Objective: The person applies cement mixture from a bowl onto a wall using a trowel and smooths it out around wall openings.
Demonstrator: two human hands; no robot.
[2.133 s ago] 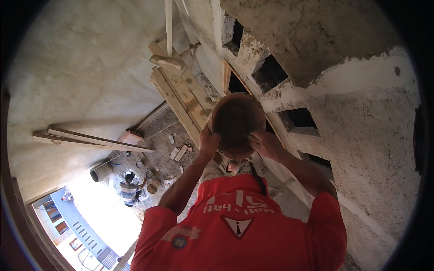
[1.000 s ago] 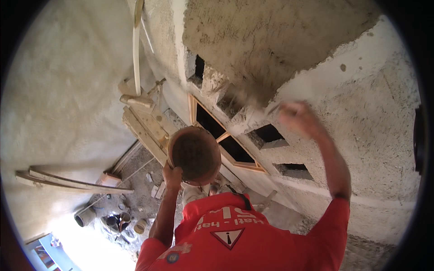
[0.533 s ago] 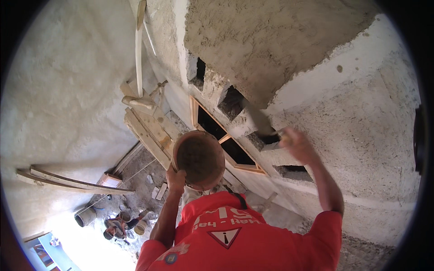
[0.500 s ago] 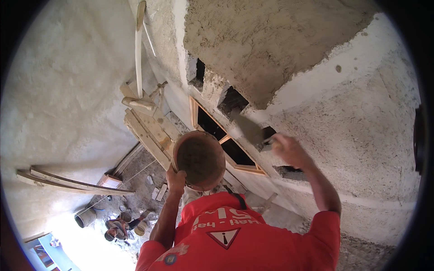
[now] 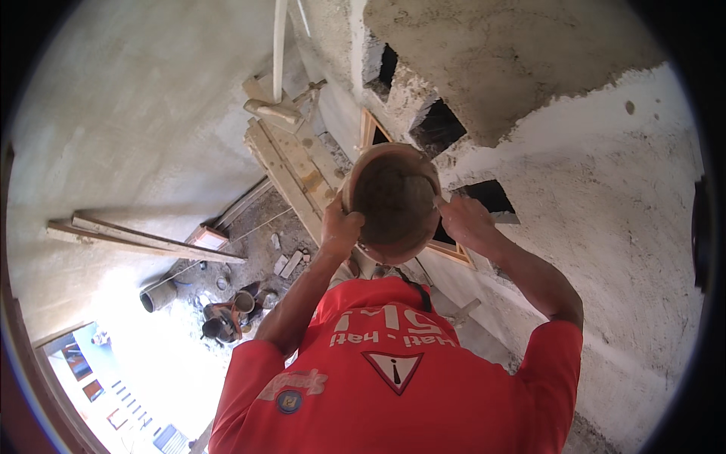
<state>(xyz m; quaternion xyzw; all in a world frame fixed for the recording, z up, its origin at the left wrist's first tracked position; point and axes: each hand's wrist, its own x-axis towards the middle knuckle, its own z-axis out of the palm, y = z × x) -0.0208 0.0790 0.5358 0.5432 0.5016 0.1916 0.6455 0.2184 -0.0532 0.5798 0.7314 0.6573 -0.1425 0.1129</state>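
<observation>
One bucket (image 5: pixel 393 253) between your left fingers (image 5: pixel 352 219), clamped on its rim, and right fingers (image 5: pixel 451 213), wrapped round what looks like a trowel (image 5: pixel 418 195); press hard with your left loose and the bucket could tip.

Both forearms (image 5: pixel 308 291) angle forward and inward, the left hand (image 5: pixel 340 227) and right hand (image 5: pixel 466 222) curled, apart.

All the print that shows is on the red shirt (image 5: pixel 454 416). White lettering (image 5: pixel 389 321) runs across its upper part in a large line and a smaller one, upside down in this view. Below sits a white warning triangle (image 5: pixel 392 369) with a dark border and black exclamation mark. Beside it are a pale printed patch (image 5: pixel 306 380), too unclear to read, and a round blue badge (image 5: pixel 289 401).
</observation>
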